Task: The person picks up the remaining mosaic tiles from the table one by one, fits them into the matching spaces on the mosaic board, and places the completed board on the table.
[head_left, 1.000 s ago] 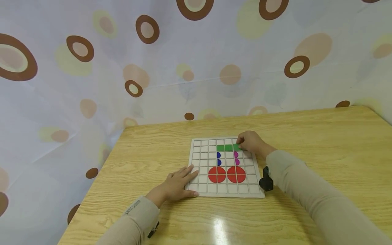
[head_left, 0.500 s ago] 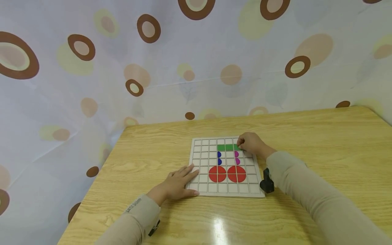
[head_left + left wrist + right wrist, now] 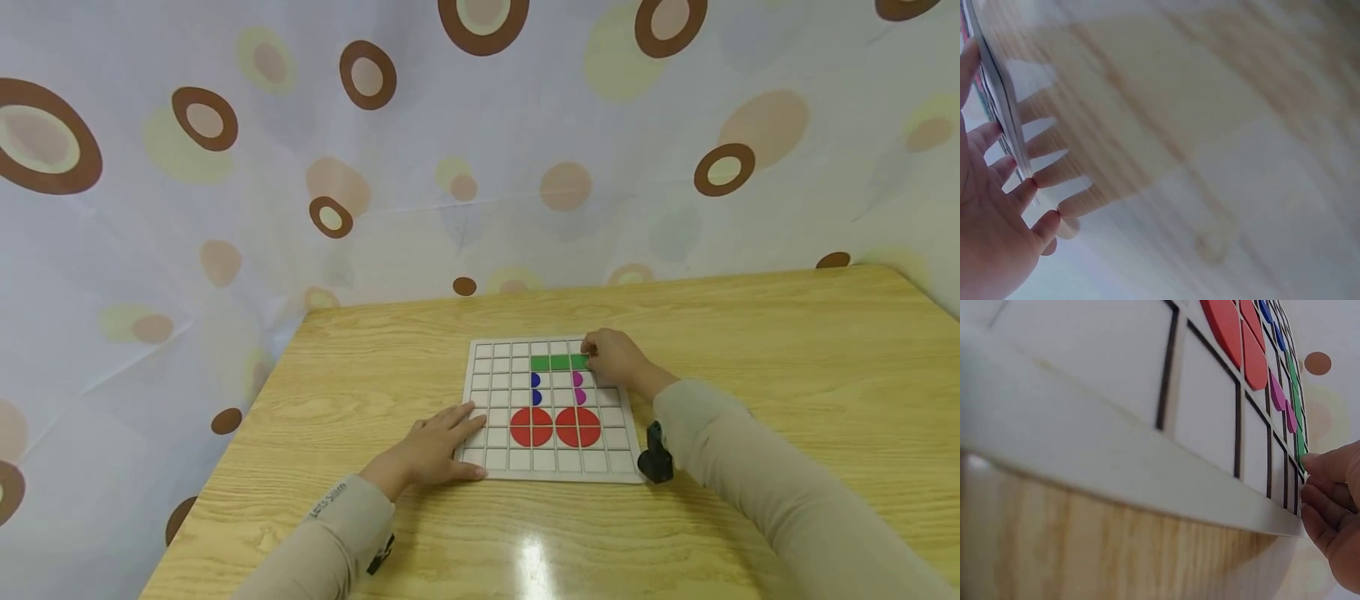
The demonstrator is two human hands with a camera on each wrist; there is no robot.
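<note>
A white grid board (image 3: 495,465) lies on the table with flat coloured pieces in its cells. My left hand (image 3: 431,450) rests with fingers spread over the board's left edge; in the left wrist view its fingertips (image 3: 1004,169) meet that edge. At the far right corner my right hand (image 3: 618,358) has its fingers bent and pinches the rightmost green square piece (image 3: 578,362), partly hidden by the fingers. Two more green squares (image 3: 550,362) continue the row to its left. In the right wrist view the thumb of the right hand (image 3: 1332,494) is at the end of the green row.
Nearer on the board are two blue half-circles (image 3: 536,380), two magenta half-circles (image 3: 577,380) and two red circles (image 3: 531,427) made of quarter pieces. The wooden table (image 3: 360,358) extends around the board to a patterned cloth (image 3: 412,250) behind and at the left.
The right hand stays at the end of the green row, its fingers and wrist shifting only slightly. The left hand has kept its place on the board's edge.
</note>
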